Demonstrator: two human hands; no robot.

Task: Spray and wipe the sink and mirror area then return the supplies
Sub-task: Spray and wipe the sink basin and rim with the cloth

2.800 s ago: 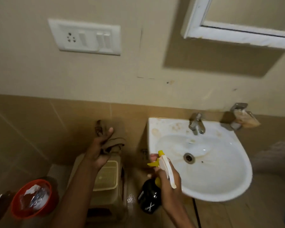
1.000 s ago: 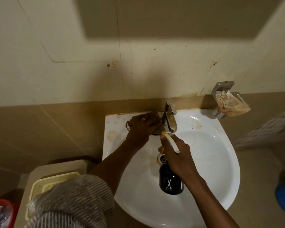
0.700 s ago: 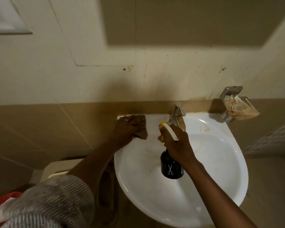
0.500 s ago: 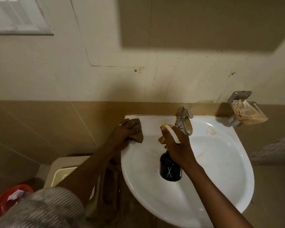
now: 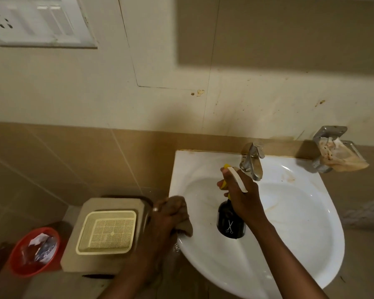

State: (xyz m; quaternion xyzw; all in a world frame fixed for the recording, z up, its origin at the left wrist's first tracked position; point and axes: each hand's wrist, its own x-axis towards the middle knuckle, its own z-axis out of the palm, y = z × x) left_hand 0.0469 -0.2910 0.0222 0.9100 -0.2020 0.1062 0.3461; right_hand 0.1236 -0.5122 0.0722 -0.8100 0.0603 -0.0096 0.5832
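At lower centre of the frame the left hand (image 5: 171, 214) clutches the cloth (image 5: 181, 212) against the left rim of the sink (image 5: 311, 223); the right hand (image 5: 240, 195) is wrapped round the bottle (image 5: 230, 225), held over the basin. Best to press the cloth flat, follow the rim round in overlapping strokes, and keep the bottle lifted aside.

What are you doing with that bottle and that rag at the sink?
A person is cleaning a white sink. The left hand presses a brown cloth on the sink's left rim, wiping it. The right hand holds a black spray bottle over the basin, its nozzle pointing toward the tap. Brown stains still show in the basin and near the tap. On the floor to the left stand a stool with a cream basket on it and a red bin.
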